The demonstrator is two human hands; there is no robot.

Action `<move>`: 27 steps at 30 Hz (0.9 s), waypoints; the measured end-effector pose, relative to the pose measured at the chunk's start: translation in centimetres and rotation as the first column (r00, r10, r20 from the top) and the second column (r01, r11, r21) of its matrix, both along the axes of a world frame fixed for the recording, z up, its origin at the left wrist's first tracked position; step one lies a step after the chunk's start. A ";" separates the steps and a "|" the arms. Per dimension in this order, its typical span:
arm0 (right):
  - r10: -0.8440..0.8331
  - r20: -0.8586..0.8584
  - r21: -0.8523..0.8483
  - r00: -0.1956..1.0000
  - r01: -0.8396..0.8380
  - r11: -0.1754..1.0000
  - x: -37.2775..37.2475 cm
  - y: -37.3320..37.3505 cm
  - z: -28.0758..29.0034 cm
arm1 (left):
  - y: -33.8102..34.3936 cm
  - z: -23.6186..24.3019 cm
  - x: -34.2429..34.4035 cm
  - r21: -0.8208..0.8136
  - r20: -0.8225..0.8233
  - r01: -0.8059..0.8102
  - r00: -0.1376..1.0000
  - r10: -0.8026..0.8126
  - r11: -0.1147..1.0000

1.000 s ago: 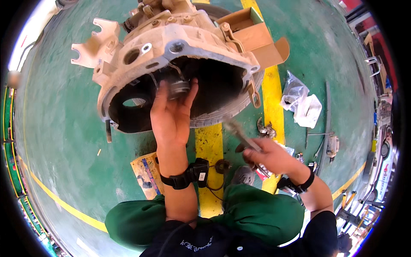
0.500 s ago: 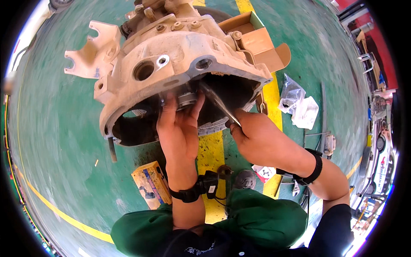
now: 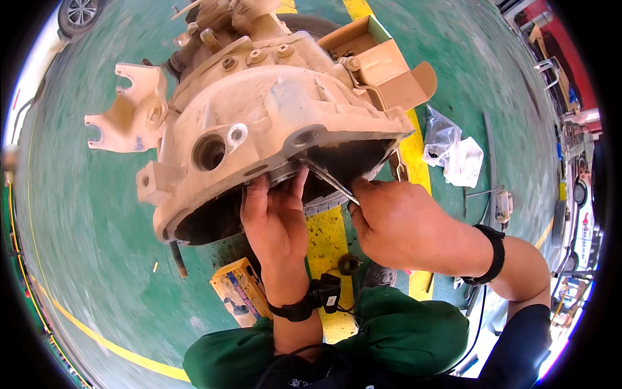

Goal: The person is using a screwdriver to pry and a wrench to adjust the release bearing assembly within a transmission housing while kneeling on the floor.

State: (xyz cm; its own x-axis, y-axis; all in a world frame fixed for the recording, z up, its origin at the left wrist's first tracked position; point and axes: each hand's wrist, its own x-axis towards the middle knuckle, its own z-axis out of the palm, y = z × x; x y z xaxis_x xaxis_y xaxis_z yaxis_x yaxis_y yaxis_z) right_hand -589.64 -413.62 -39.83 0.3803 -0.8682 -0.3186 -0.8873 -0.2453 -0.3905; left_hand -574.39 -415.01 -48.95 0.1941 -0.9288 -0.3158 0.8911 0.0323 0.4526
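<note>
A dusty, tan gearbox housing [image 3: 272,120] lies in front of me, its wide bell-shaped mouth turned toward me. My left hand [image 3: 278,223] reaches palm up into that mouth, thumb and fingers around a round metal collar [image 3: 283,172], which looks like a release bearing. In my right hand [image 3: 408,217] is a slim metal tool [image 3: 332,181], closed in a fist. The tool slants up and left into the opening, its tip close beside the collar. Shadow and the housing rim hide the exact contact, and the tool's kind cannot be made out.
An open cardboard box [image 3: 379,68] stands behind the housing's right side. A yellow printed box [image 3: 238,292] is left of my left forearm. A clear plastic bag [image 3: 442,135] and white packet [image 3: 464,163] lie right; a metal ring [image 3: 348,264] sits near my knees.
The housing appears lower and shifted slightly left in the view, with more of its top showing. Both hands keep their holds on the collar and the tool.
</note>
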 end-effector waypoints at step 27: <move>-0.155 0.298 0.014 0.942 0.158 0.987 0.2 1.2 -6.4 | 0.2 -0.9 0.0 -0.011 0.137 0.033 0.990 -0.031 0.999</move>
State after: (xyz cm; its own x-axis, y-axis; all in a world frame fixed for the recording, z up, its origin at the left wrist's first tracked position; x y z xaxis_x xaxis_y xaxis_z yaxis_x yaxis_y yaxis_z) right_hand -589.48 -412.40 -46.20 0.3156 -0.9269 -0.2030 -0.7588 -0.1181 -0.6405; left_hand -574.39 -414.77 -49.80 0.2048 -0.9392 -0.2757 0.8216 0.0118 0.5700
